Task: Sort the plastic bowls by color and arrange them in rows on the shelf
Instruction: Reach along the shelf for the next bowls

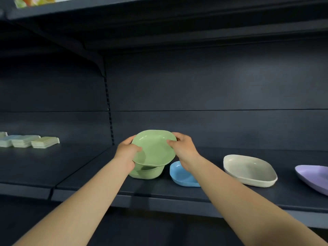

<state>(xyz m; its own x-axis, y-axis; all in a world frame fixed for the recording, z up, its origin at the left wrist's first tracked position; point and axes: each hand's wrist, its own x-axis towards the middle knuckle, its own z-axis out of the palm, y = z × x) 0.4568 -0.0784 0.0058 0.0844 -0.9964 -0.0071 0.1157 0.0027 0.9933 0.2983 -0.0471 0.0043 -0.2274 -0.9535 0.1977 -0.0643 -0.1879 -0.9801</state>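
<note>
A green bowl is held tilted above the dark shelf. My left hand grips its left rim, thumb on the inside. My right hand pinches its right rim. Directly beneath it another green bowl sits on the shelf, partly hidden by the raised one. A blue bowl lies just to the right, partly behind my right wrist. Further right stands a cream bowl, seemingly a stack of two. A purple bowl is cut off by the right edge.
Stacks of pale flat items lie on the neighbouring shelf section at the far left. A slotted upright divides the two sections. Another shelf hangs overhead. The back panel is dark and plain.
</note>
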